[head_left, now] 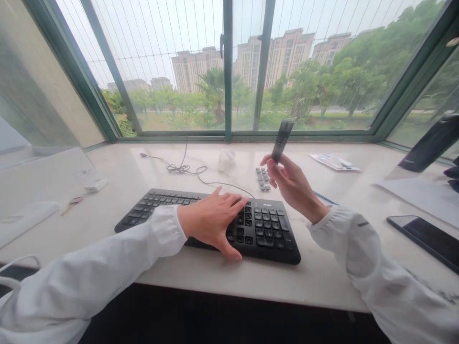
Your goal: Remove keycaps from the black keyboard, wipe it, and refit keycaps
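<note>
Pinching a slim dark object (283,139), tilted, in the narrow grip of the right hand (291,181), right of centre in frame; resting the left hand (213,217) across the keyboard (267,224), lower centre, with a wide-spread grip. Best to steady the keyboard flat and avoid nudging loose keycaps (263,179) just behind.

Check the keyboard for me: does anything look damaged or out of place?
Yes. On the keyboard, several positions just beside the number pad show bare sockets instead of caps. Small grey pieces, probably the missing keycaps, sit in rows behind it.
</note>
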`<state>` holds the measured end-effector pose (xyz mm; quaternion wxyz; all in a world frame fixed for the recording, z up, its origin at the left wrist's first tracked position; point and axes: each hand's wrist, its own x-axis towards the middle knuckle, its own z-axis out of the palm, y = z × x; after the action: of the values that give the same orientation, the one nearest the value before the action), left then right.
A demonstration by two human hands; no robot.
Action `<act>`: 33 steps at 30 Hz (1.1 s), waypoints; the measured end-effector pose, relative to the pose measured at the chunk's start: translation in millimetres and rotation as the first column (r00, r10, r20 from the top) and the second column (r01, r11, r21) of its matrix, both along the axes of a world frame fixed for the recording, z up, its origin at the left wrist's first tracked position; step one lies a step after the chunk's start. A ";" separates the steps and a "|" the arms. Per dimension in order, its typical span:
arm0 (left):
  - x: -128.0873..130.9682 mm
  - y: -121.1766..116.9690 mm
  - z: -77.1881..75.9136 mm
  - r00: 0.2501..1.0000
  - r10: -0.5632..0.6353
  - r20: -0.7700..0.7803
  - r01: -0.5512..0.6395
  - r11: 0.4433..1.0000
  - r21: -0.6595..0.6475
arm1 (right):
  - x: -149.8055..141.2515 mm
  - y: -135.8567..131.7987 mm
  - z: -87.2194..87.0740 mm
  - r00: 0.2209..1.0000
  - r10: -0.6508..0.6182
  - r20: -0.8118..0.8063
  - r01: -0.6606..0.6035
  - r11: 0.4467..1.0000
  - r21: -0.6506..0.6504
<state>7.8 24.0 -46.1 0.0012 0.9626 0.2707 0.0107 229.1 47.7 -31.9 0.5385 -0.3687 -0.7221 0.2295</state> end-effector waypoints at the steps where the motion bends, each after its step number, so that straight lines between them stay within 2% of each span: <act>1: -0.8 0.0 -3.5 1.000 0.014 0.023 -0.014 1.000 0.012 | -1.5 -3.4 -0.8 0.999 0.032 -0.035 -0.033 0.999 -0.031; 3: -4.3 -0.5 -8.2 0.996 0.036 0.081 -0.039 0.998 0.043 | -5.6 -10.1 -2.2 0.995 0.061 -0.081 -0.065 0.997 -0.052; 6: -16.1 0.6 -7.1 0.986 0.016 0.165 -0.031 0.996 0.087 | -11.9 -20.9 -3.9 0.995 0.097 -0.036 -0.098 0.994 -0.057; 9: -32.5 5.3 -0.4 0.970 0.001 0.244 -0.031 0.992 0.119 | -15.3 -32.9 -5.7 0.987 0.135 0.089 -0.127 0.988 -0.084; 12: -43.6 8.7 3.9 0.948 0.030 0.316 -0.084 0.984 0.158 | -17.1 -43.4 -7.2 0.951 0.196 0.239 -0.182 0.980 -0.076; 17: -42.1 2.0 2.1 0.943 0.014 0.332 -0.067 0.987 0.146 | -23.5 -52.6 -10.0 0.868 0.245 0.433 -0.274 0.962 0.005; 20: -38.3 -4.4 -0.4 0.946 0.006 0.324 -0.042 0.994 0.104 | -28.0 -55.7 -15.0 0.849 0.211 0.484 -0.255 0.967 0.026; 26: -37.4 -6.7 -2.7 0.950 0.001 0.311 -0.034 0.994 0.101 | -27.7 -58.1 -26.0 0.867 0.181 0.465 -0.164 0.983 -0.078; 33: -37.6 -5.8 -4.9 0.946 -0.044 0.320 0.002 0.992 0.129 | -29.8 -57.5 -22.4 0.846 0.152 0.512 -0.120 0.988 -0.096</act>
<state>-29.8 18.2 -51.0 -0.0159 0.9491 0.2542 0.1850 199.3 -9.8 -54.4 0.2957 -0.3806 -0.8573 0.1811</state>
